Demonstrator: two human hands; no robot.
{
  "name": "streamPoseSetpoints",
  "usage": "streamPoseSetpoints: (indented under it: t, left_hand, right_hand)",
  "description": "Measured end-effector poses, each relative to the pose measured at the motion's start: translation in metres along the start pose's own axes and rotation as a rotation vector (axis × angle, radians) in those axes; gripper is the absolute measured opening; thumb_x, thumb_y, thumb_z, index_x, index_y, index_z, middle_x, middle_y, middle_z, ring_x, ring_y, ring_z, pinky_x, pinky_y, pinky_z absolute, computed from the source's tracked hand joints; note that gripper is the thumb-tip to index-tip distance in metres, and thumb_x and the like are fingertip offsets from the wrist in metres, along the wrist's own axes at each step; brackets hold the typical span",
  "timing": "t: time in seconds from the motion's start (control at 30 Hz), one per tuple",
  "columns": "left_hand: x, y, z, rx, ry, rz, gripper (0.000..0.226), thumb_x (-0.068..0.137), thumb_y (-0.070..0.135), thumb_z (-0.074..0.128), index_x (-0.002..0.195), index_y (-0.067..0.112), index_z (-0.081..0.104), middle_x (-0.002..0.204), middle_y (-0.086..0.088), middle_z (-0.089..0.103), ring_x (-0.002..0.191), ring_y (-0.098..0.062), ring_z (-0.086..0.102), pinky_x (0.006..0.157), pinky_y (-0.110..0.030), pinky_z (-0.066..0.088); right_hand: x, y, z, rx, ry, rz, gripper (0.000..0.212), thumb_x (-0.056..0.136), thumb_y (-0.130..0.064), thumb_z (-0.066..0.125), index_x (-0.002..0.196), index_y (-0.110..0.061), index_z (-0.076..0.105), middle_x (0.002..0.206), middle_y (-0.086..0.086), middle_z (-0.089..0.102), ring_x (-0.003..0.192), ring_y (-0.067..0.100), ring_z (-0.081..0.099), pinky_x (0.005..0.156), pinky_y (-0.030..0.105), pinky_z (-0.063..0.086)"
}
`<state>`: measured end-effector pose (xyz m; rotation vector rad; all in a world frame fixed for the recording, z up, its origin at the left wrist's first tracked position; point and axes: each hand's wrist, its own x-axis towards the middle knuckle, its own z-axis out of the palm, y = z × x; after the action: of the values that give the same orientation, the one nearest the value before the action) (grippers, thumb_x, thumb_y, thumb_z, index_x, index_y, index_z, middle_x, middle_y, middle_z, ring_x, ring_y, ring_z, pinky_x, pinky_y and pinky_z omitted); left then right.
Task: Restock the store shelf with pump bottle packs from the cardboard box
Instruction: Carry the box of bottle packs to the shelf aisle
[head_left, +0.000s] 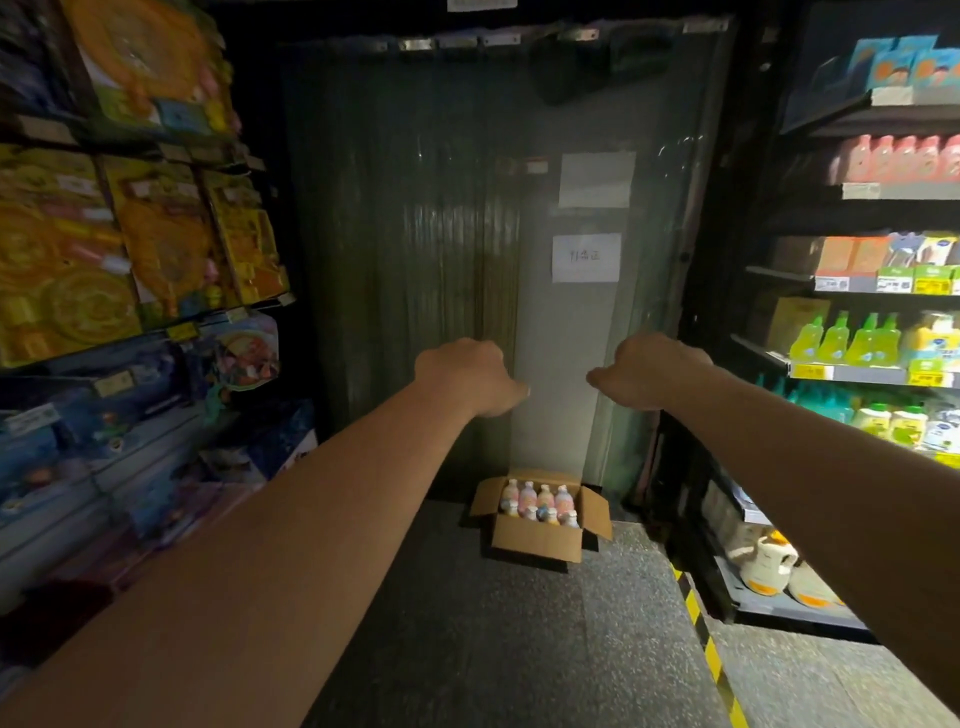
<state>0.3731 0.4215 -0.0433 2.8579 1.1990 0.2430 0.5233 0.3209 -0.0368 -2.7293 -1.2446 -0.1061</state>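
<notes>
An open cardboard box (537, 540) is sitting on the floor (519, 649), holding pastel pump bottle packs (540, 501) standing upright. The left hand (467, 374) and right hand (649, 371) are hovering well apart from them, fingers curled under, gripping nothing.

A cardboard box (537, 538) sits open on the floor, flaps spread, with pastel pump bottles (540, 501) standing upright inside.
</notes>
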Motion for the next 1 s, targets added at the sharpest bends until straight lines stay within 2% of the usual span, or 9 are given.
streamPoseSetpoints:
  t: [0.23,0.3,0.4,0.6,0.73,1.0]
  left_hand:
    - [0.052,0.014,0.004,0.029,0.009,0.014,0.060,0.094,0.056,0.044,0.139,0.016,0.048,0.132,-0.006,0.056,0.116,-0.026,0.056,0.080,-0.034,0.039]
    - [0.070,0.012,0.009,0.033,0.011,0.027,0.059,0.094,0.056,0.044,0.135,0.015,0.051,0.126,-0.006,0.059,0.112,-0.025,0.057,0.078,-0.033,0.039]
    - [0.101,0.005,0.015,0.048,0.009,0.036,0.056,0.094,0.057,0.043,0.129,0.015,0.055,0.118,-0.005,0.061,0.103,-0.023,0.059,0.075,-0.033,0.039]
    - [0.173,-0.023,0.015,0.062,-0.007,0.057,0.057,0.095,0.056,0.042,0.132,0.015,0.054,0.121,-0.004,0.061,0.103,-0.021,0.057,0.075,-0.033,0.037]
    - [0.224,-0.048,0.014,0.073,-0.010,0.079,0.058,0.095,0.056,0.043,0.135,0.015,0.052,0.128,-0.005,0.059,0.111,-0.023,0.057,0.076,-0.031,0.039]
    - [0.313,-0.092,0.030,0.053,-0.039,0.134,0.055,0.096,0.053,0.043,0.133,0.013,0.053,0.120,-0.006,0.060,0.101,-0.021,0.058,0.067,-0.028,0.040]
  right_hand:
    - [0.049,0.008,0.008,0.010,0.009,-0.004,0.061,0.094,-0.054,0.040,0.137,-0.012,0.048,0.137,0.011,0.054,0.121,0.031,0.055,0.101,0.045,0.045]
    - [0.065,0.007,0.012,0.010,0.020,-0.003,0.060,0.094,-0.054,0.039,0.136,-0.012,0.049,0.135,0.010,0.056,0.119,0.031,0.056,0.099,0.044,0.046]
    - [0.092,0.001,0.017,0.011,0.041,-0.001,0.059,0.094,-0.053,0.040,0.135,-0.012,0.050,0.132,0.009,0.058,0.116,0.029,0.057,0.094,0.041,0.047]
    - [0.160,-0.022,0.023,0.000,0.021,0.025,0.055,0.096,-0.050,0.040,0.132,-0.010,0.053,0.125,0.009,0.060,0.111,0.028,0.059,0.082,0.036,0.045]
    - [0.207,-0.045,0.026,0.019,0.031,0.055,0.055,0.095,-0.049,0.040,0.134,-0.010,0.051,0.128,0.010,0.059,0.113,0.029,0.058,0.085,0.037,0.046]
    - [0.287,-0.081,0.056,0.011,0.006,0.110,0.056,0.095,-0.050,0.040,0.133,-0.010,0.052,0.126,0.009,0.060,0.111,0.028,0.059,0.087,0.037,0.046]
